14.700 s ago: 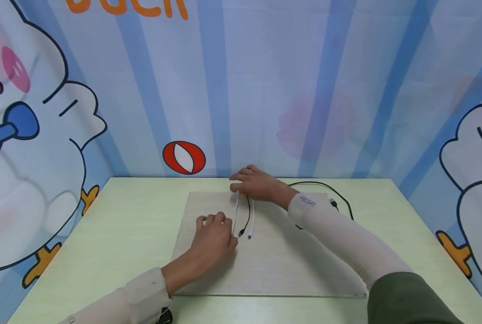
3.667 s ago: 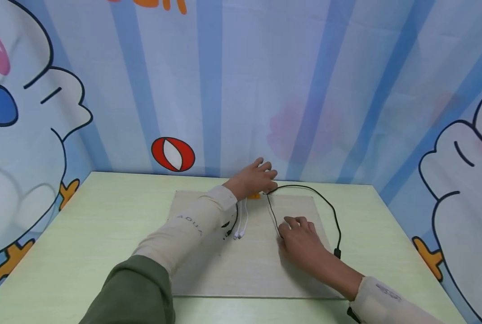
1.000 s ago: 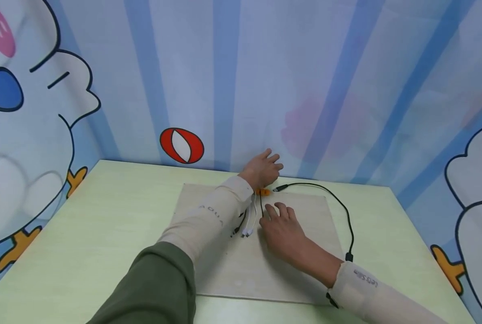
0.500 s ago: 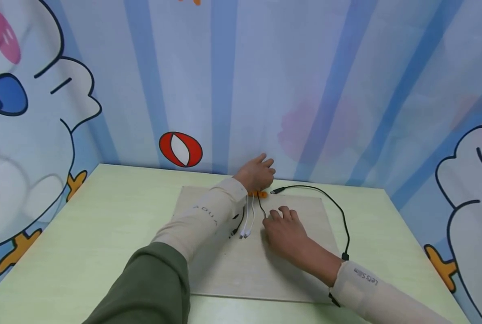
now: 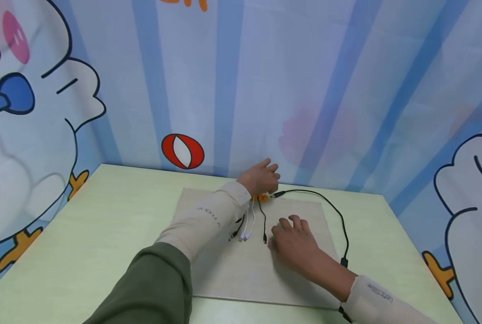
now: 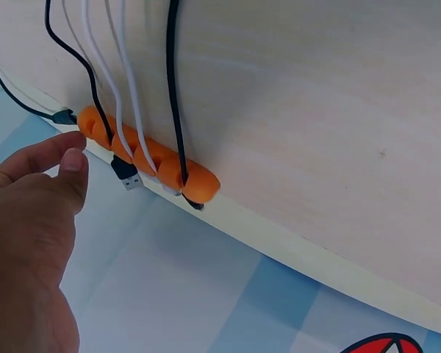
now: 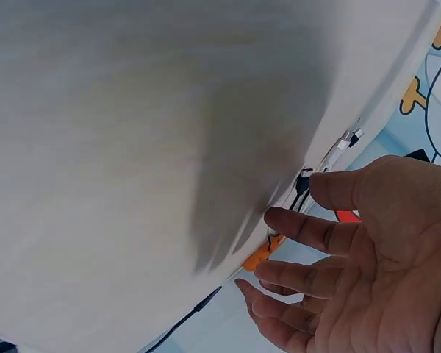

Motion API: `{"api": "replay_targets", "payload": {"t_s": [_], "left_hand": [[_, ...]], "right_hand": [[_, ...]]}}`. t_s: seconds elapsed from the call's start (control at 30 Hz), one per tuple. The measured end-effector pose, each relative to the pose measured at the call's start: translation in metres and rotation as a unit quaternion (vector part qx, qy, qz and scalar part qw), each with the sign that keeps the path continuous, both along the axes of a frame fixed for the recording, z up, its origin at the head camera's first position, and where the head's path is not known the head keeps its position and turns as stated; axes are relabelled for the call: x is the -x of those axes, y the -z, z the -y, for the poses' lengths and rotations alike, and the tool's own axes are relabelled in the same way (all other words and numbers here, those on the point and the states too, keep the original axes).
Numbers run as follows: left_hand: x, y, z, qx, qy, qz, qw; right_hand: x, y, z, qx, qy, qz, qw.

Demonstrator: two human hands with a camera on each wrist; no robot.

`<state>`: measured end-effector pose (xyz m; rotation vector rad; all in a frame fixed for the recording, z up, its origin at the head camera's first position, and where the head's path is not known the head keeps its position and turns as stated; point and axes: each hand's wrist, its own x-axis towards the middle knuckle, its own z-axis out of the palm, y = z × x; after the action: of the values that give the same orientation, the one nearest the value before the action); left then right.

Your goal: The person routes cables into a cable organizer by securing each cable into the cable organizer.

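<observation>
An orange cable holder [image 6: 148,156] lies along the far edge of the pale board [image 5: 233,279]. Two white cables [image 5: 252,220] and two black ones run through its slots, one black cable [image 6: 79,57] having its USB plug [image 6: 126,173] just behind the holder. My left hand [image 5: 261,177] is over the holder, thumb and forefinger slightly apart near its end slot and nothing between them. My right hand [image 5: 293,240] hovers over the board, fingers spread and loosely bent, holding nothing. Close by its thumb is the small black plug [image 7: 303,184] of a slotted cable.
A loose black cable [image 5: 342,220] arcs around the board's right side, one plug [image 5: 278,194] close to the holder's end and another [image 5: 344,262] at the right. The cartoon-printed backdrop [image 5: 257,90] stands right behind the table [image 5: 136,216].
Earlier the hands had swapped places at holder and cable ends. Since half a second ago, my right hand has let go of the black cable's front end and shifted right; the left stays near the holder.
</observation>
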<state>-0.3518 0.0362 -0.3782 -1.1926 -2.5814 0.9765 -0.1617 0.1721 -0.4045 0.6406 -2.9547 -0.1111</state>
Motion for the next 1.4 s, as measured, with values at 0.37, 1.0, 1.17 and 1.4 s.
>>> {"api": "replay_targets", "payload": {"t_s": [0.37,1.0,1.17,1.4], "left_hand": [[0.001,0.014,-0.008,-0.047,-0.021,-0.003,0.9987],[-0.006,0.026,-0.035,-0.070,-0.044,0.015,0.9964],[-0.008,0.028,-0.040,-0.069,-0.035,0.001,0.9970],[-0.016,0.029,-0.054,-0.078,-0.011,-0.005,0.9968]], "right_hand": [[-0.008,0.007,-0.016,-0.001,0.008,-0.031,0.999],[-0.016,0.011,-0.049,-0.002,0.045,-0.022,0.999],[-0.020,0.013,-0.059,0.000,0.057,-0.027,0.998],[-0.025,0.019,-0.073,-0.007,0.081,-0.039,0.996]]}}
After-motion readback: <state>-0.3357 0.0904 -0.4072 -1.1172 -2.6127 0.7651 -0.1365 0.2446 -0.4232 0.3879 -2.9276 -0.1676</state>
